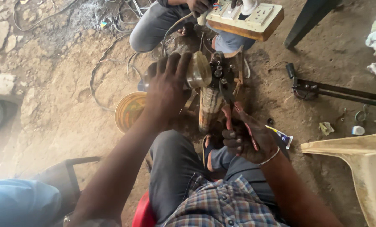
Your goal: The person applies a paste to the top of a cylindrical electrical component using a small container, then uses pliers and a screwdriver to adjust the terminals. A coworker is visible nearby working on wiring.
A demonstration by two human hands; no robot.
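My left hand (167,86) lies palm-down on a round greasy metal part (198,73), fingers spread over its near side. My right hand (246,141) is closed around the red-sleeved handles of a pair of pliers (230,98), whose dark jaws reach up to the bolted fittings on top of the part. A rusty cylinder (209,109) stands below the part, between my knees. Across from me another person crouches; a hand (197,6) of theirs holds a plug at a cream switch board (249,19) on a wooden base.
A shallow yellow bowl (129,111) sits on the dirt floor left of the cylinder. Loose cables (108,71) trail across the ground. A small glue tube (280,135) lies by my right wrist. A black metal bar (343,92) and a dirty plastic chair (364,164) are at right.
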